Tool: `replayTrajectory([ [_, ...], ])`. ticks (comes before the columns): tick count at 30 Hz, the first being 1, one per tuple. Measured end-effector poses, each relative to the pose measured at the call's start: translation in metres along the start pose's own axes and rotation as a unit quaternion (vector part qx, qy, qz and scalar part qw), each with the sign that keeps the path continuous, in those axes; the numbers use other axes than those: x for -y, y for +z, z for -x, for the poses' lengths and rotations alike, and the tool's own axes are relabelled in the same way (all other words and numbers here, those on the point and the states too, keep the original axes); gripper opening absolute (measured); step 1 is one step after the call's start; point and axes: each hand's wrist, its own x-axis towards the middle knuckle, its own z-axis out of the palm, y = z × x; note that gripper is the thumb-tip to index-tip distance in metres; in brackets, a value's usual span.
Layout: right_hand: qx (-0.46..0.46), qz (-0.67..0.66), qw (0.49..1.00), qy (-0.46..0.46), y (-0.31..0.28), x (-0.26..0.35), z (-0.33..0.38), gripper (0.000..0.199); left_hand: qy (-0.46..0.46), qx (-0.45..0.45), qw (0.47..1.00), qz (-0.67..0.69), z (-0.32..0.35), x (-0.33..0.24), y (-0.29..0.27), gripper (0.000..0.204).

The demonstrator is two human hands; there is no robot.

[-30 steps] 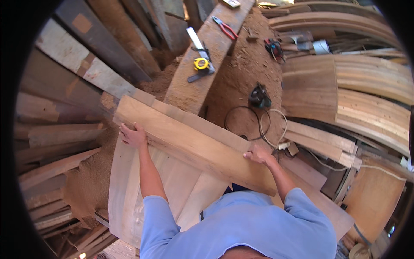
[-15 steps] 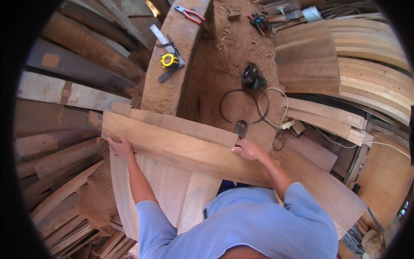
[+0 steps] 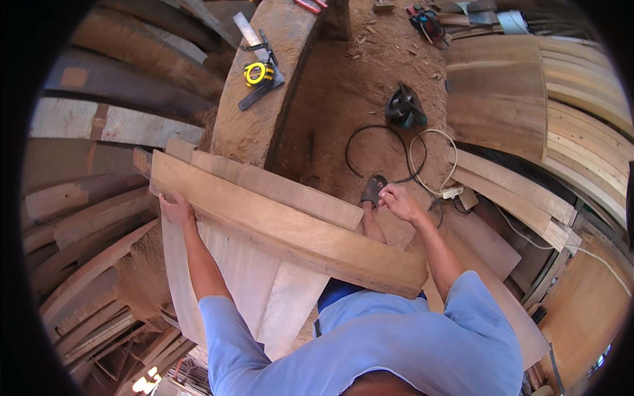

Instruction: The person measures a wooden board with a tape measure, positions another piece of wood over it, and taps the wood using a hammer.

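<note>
A long, thick wooden plank (image 3: 284,224) slants across in front of me, its right end nearer my body. My left hand (image 3: 178,211) grips its lower edge near the left end. Off the plank, beyond its right half, my right hand (image 3: 399,202) is raised with the fingers curled in; nothing shows in it. A thinner board (image 3: 277,187) lies along the plank's far side. Wide pale boards (image 3: 231,254) extend beneath it toward my body. My sandalled foot (image 3: 374,191) stands just beyond the thinner board.
Ahead, a dusty timber beam (image 3: 247,135) carries a yellow tape measure (image 3: 256,74), a square (image 3: 262,98) and red-handled pliers (image 3: 310,5). A dark power tool (image 3: 405,107) and looped cables (image 3: 356,175) lie on the sawdust-covered floor. Stacked boards flank both sides.
My right hand has let go of the plank and moved up and right, fingers curled. The plank's right end has swung down into fuller view. My left hand keeps its hold.
</note>
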Motion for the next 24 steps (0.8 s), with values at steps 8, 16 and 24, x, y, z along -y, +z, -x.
replayTrajectory([
  [8,0.037,0.078,0.996,0.018,-0.001,0.0,0.018,0.028,-0.057,0.015,0.998,0.001,0.019,-0.024,0.014,0.067],
  [16,-0.095,0.112,0.984,-0.1,0.027,0.036,0.049,0.028,-0.065,0.021,0.998,0.013,0.013,-0.02,-0.002,0.072],
  [24,-0.114,0.134,0.98,-0.09,0.009,0.055,0.09,0.031,-0.027,0.043,0.996,0.077,-0.007,0.008,-0.003,0.081],
])
